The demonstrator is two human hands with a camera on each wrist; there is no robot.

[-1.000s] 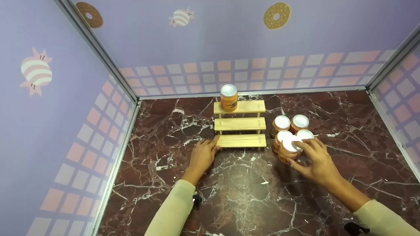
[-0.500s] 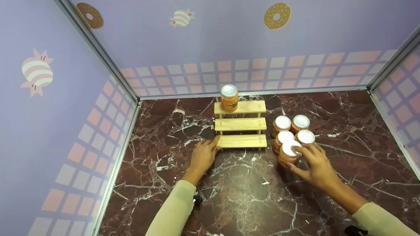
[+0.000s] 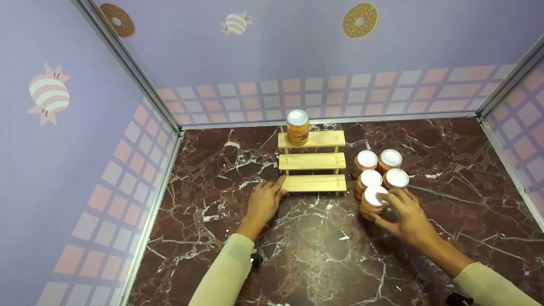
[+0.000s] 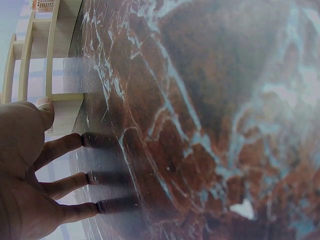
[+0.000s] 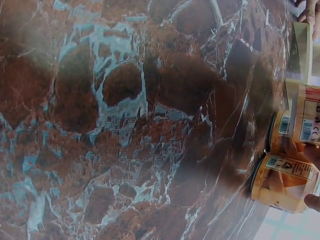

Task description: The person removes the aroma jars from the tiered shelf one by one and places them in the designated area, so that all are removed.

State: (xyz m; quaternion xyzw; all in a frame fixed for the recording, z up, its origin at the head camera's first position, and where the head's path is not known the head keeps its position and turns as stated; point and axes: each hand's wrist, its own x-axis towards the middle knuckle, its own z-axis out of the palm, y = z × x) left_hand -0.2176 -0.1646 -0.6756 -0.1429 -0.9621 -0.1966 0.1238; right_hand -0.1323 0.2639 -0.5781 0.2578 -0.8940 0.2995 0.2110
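In the head view, your hands are well apart. Your right hand (image 3: 410, 219) pinches a white-topped orange jar (image 3: 371, 208) between thumb and fingers, one fingertip over its top. Four other jars (image 3: 366, 160) stand close together just beyond it, to the right of the three-tier wooden rack (image 3: 313, 183). Your left hand (image 3: 263, 204) holds the left end of the bottom tier between thumb and forefinger. One upright jar (image 3: 298, 128) sits toward the left end of the top tier. Judging by this layout, you are at an early point: one jar is on the rack, one is in your grip, and four are on the marble-patterned tabletop (image 3: 323, 259).

In the left wrist view, a fingertip or thumb lies against the rack's pale wood, while three spread fingers reach down to the tabletop; the hold looks like a steadying one.

In the right wrist view, only bits of your fingers show at the edge. The gripped jar, a barcode (image 5: 306, 129) on its label, overlaps two others, and its base appears raised off the tabletop. It has yet to reach any tier.
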